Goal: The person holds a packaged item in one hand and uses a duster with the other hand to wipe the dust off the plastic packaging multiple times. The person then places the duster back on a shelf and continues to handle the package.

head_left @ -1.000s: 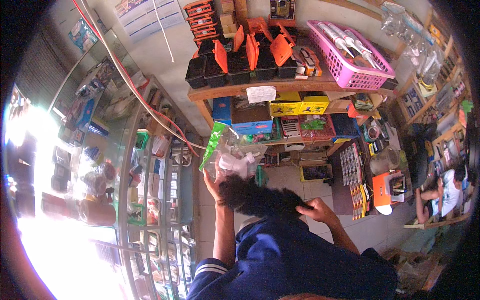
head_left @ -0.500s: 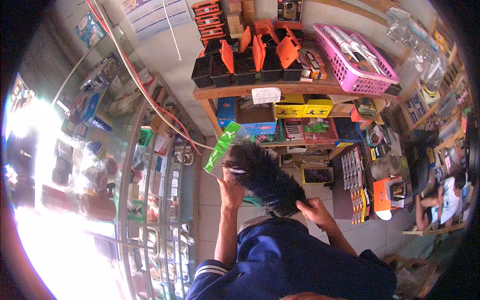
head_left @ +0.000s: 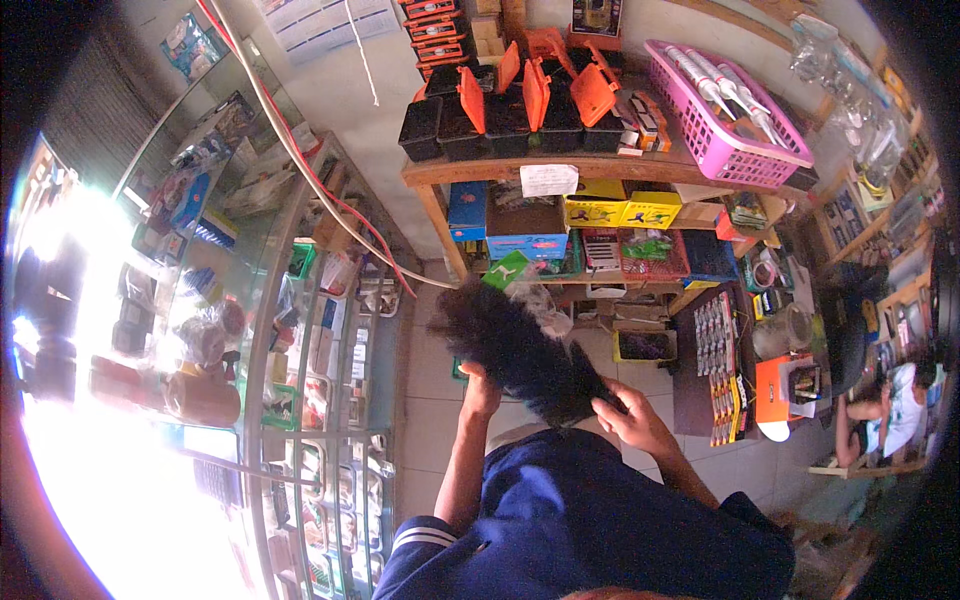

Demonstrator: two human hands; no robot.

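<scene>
My right hand (head_left: 638, 422) is gripping the thin end of a black fluffy duster (head_left: 520, 350), with my thumb lying on it. The duster is pointing up and to the left, just past my dark blue shirt (head_left: 600, 510), and its fat, fuzzy end is leaning over toward my left hand (head_left: 482, 398). My left hand is reaching up just under the fuzz. The fuzz is hiding some of my fingers, so I cannot tell if that hand is gripping anything. A clear bag with a green top (head_left: 507, 270) is peeking out from behind the duster.

Past it, a wooden shelf (head_left: 430, 172) is holding black bins (head_left: 421, 128) with orange lids (head_left: 470, 101) sticking up. A pink basket (head_left: 745, 165) is sitting at the right end, and white tubes (head_left: 690, 75) are lying in it. Yellow boxes (head_left: 650, 210) are resting on the level below. A glass case (head_left: 290, 250) is standing on my left. Far to my right, another person (head_left: 895, 410) in a white top is showing.
</scene>
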